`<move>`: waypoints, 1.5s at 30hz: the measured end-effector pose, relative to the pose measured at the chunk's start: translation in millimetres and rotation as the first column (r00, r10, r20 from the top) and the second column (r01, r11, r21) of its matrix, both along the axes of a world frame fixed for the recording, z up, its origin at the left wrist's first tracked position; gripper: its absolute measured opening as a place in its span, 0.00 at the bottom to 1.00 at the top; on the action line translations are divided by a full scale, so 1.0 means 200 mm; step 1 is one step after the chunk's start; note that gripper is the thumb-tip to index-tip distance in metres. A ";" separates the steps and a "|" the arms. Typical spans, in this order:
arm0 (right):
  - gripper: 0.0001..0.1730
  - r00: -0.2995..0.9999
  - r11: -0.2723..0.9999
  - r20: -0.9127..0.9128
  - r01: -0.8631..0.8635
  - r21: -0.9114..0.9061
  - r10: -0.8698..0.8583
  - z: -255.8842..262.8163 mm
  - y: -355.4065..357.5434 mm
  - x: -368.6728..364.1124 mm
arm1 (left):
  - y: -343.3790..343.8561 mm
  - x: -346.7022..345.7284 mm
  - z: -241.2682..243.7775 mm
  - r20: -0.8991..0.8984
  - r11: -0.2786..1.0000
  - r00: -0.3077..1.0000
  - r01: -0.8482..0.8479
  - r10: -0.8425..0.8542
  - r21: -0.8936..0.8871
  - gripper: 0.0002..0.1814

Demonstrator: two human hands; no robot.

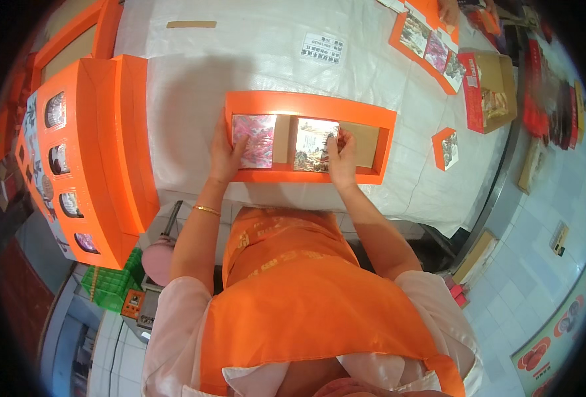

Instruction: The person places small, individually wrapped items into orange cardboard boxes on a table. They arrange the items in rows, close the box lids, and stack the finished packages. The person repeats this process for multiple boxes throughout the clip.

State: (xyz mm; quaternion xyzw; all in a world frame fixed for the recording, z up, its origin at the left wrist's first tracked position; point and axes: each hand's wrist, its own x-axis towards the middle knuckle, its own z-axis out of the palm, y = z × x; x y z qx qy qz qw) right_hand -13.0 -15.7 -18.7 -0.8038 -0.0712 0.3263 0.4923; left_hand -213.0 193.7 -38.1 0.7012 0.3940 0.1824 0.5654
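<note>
An open orange cardboard gift box [313, 101] lies before me with its long side across. My left hand [226, 154] grips its left end, the thumb over a small pink-patterned box [258, 129] in the left part. Further right inside sits a small box with a landscape print [313, 149]. My right hand [342, 159] holds that box by its right edge, fingertips curled partly out of sight. Brown cardboard base [367, 144] shows at the right end and between the two small boxes.
White sheeting [273, 59] covers the table. Stacked orange boxes with windows [89, 164] stand at left. A small box [446, 149] lies at right, near a red carton [491, 94] and a row of small boxes [427, 44]. Another person's hand [449, 12] is at the top right.
</note>
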 end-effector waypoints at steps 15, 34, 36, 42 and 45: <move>0.28 0.900 0.948 0.372 -0.118 -0.294 0.227 -0.02 0.27 -0.29 | 0.02 0.02 0.06 -0.003 0.992 0.999 0.044 -0.044 0.121 0.41; 0.57 0.745 0.710 0.604 0.261 -0.654 0.283 0.17 -0.95 1.35 | -0.24 0.50 0.41 -0.215 0.759 0.976 0.160 -0.026 0.631 0.38; 0.57 0.828 0.616 0.411 0.104 -0.781 0.382 0.23 -0.97 1.46 | -0.39 0.75 0.48 -0.192 0.732 0.976 0.201 -0.098 0.651 0.36; 0.60 0.569 0.691 0.475 -0.248 -0.679 0.671 0.15 -1.27 1.59 | -0.82 1.44 0.40 -0.174 0.658 0.843 0.511 -0.509 0.553 0.36; 0.58 0.489 0.747 0.567 -0.373 -0.550 0.662 0.17 -1.32 1.54 | -1.13 1.66 0.31 0.023 0.835 0.836 0.549 -0.549 -0.023 0.36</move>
